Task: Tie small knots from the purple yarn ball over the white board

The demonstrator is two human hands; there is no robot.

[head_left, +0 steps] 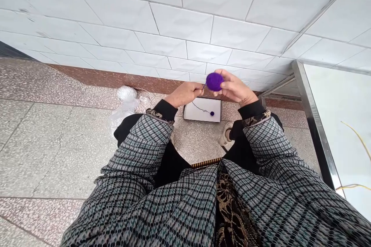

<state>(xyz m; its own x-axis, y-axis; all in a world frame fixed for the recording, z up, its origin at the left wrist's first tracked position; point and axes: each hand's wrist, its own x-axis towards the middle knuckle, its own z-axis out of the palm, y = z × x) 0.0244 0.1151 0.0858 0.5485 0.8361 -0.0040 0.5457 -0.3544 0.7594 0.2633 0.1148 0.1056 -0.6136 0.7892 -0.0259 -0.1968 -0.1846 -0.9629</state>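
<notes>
My right hand (234, 87) grips a purple ball of yarn (215, 82) in front of the tiled wall. The fingers of my left hand (187, 93) are closed on a purple yarn strand (204, 86), which runs from the ball's left side. Below my hands, a shallow white box (199, 115) with a dark rim lies on the floor. In it sits a small dark purple ball (212, 114), and a dark strand (199, 107) stretches from near it up toward my left hand.
White yarn (126, 93) and a clear plastic bag (125, 110) lie on the floor to the left. A white-topped table (333, 96) with a metal edge stands at the right, with yellow strands (358, 136) on it. The tiled wall (171, 42) rises directly ahead.
</notes>
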